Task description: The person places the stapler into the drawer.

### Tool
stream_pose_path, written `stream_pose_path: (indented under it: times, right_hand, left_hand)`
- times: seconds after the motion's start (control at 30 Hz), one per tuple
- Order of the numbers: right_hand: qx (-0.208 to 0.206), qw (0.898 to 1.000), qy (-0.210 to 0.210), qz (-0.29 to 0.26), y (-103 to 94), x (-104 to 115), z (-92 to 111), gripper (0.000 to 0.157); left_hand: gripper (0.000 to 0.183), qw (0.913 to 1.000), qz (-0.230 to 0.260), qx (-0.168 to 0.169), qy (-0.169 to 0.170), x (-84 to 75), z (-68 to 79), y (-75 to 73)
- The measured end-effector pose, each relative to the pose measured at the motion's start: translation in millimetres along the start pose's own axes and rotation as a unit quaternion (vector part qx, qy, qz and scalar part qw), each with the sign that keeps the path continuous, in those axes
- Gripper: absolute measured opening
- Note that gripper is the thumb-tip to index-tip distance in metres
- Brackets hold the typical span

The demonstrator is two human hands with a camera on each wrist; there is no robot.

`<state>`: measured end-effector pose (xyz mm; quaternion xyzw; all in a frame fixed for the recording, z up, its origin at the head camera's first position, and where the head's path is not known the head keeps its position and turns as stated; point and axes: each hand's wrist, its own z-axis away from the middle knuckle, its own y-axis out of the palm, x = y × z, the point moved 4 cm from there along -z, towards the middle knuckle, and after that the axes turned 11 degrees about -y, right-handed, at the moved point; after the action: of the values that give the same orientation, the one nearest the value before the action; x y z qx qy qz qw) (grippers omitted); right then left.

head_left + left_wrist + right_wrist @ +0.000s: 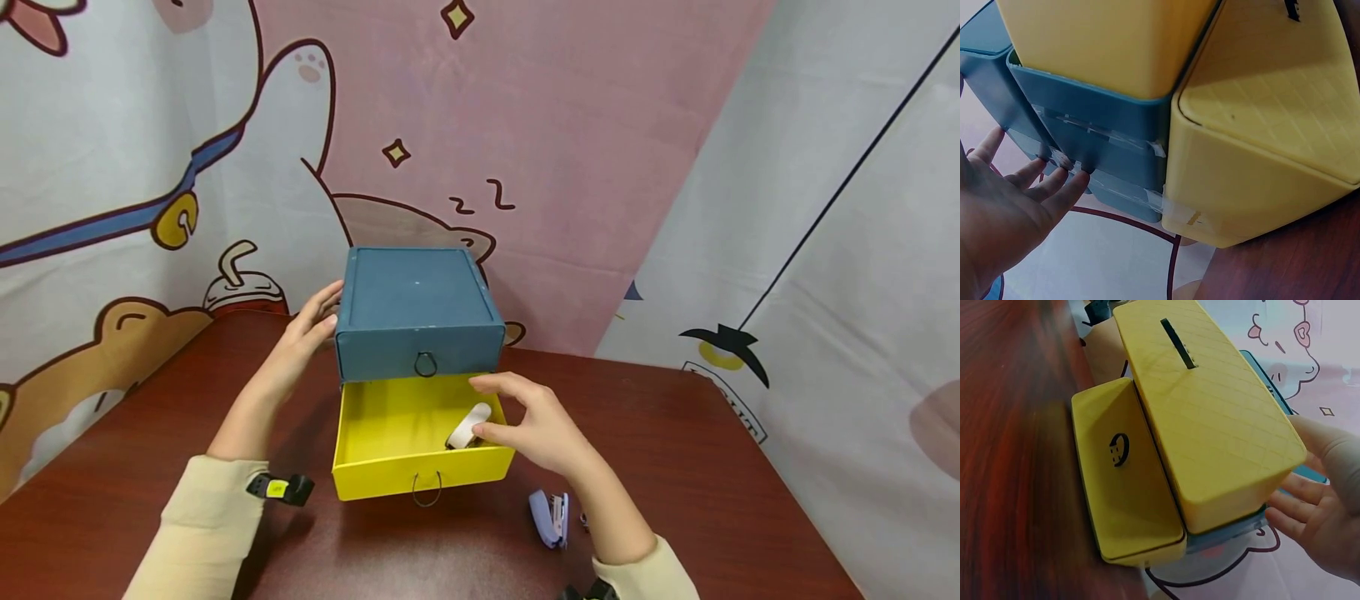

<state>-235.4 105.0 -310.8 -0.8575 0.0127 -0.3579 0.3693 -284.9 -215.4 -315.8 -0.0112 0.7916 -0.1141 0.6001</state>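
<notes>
A blue drawer unit [420, 287] with a ring handle stands above a pulled-out yellow drawer [427, 479]. Inside the drawer lies a small, elongated white thing [468, 425] with a dark underside; its kind is unclear. My left hand [309, 329] rests its spread fingers along the blue unit's left side, as the left wrist view also shows. At the drawer's right edge is my right hand [536, 421], thumb and index finger apart. The thumb tip overlaps the white thing; whether they touch I cannot tell. Part of the right hand's fingers is hidden behind the drawer in the right wrist view.
A lilac stapler [551, 518] lies on the brown table [667, 467] to the right, beside a small metallic thing [584, 522] partly hidden by my arm. Beneath the open drawer is another yellow drawer [1116, 506]. A printed cloth [562, 167] hangs behind.
</notes>
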Motion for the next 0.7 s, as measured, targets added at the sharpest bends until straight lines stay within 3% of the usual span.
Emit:
stream_pose_path:
  times: [0.23, 0.43, 0.7]
  right_hand:
    - [-0.054, 0.998, -0.01, 0.014, -16.1, 0.6, 17.3, 0.045]
    - [-0.06, 0.997, -0.01, 0.04, -26.5, -5.0, 32.6, 0.046]
    - [-0.056, 0.996, 0.021, 0.066, -38.6, -22.3, 53.6, 0.049]
  left_hand:
    - [0.055, 1.0, 0.001, 0.0, 0.0, -1.1, -0.3, 0.2]
    - [0.055, 1.0, 0.004, -0.002, -0.001, -0.6, -0.3, 0.4]
    - [0.055, 1.0, 0.003, -0.002, -0.001, -0.1, -0.1, 0.4]
